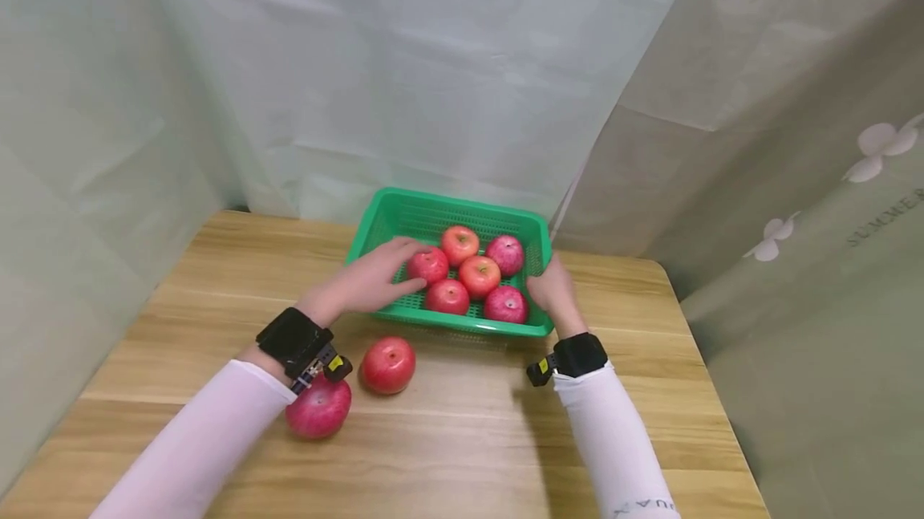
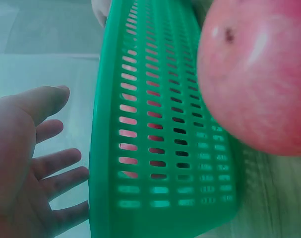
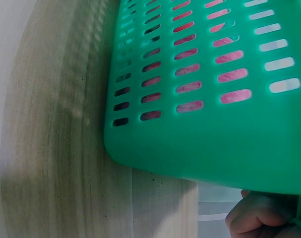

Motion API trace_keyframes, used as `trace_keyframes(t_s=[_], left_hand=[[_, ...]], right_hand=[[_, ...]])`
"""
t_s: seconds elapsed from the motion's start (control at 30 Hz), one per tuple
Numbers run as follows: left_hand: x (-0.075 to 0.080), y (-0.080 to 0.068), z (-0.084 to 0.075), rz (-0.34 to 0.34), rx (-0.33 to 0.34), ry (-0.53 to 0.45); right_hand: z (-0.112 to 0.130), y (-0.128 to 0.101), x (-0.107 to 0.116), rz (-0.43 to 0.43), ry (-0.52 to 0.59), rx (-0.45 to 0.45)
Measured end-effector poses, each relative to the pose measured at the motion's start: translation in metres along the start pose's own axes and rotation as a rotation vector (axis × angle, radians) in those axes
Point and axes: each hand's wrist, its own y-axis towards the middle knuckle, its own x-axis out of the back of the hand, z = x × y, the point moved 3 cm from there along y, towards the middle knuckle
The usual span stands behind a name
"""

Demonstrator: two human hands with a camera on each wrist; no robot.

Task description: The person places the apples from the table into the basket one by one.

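Note:
A green plastic basket (image 1: pixel 462 324) with slotted walls holds several red apples. My left hand (image 1: pixel 371 274) reaches over its left rim, fingers straight and spread, beside the leftmost apple (image 1: pixel 427 266). In the left wrist view that hand (image 2: pixel 36 158) has nothing between thumb and fingers; whether it touches the apple in the head view I cannot tell. My right hand (image 1: pixel 554 292) grips the basket's right rim, its curled fingers (image 3: pixel 259 215) partly hidden in the right wrist view. Outside the basket, a red apple (image 1: pixel 388 365) and a darker pinkish apple (image 1: pixel 318 408) rest under my left forearm's side.
The wooden table (image 1: pixel 447 439) bears the basket near its back edge. Pale hanging sheets (image 1: pixel 433 86) enclose the table behind and at both sides. A black band with a small camera sits on each wrist.

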Motion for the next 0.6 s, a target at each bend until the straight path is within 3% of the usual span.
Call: trace_keyframes(t_s=[0.27, 0.6], left_hand=[[0.003, -0.015, -0.012, 0.004, -0.033, 0.036], [0.006, -0.048, -0.023, -0.008, -0.059, 0.058]], right_hand=[[0.001, 0.002, 0.003, -0.018, 0.003, 0.003], [0.001, 0.001, 0.002, -0.006, 0.006, 0.015]])
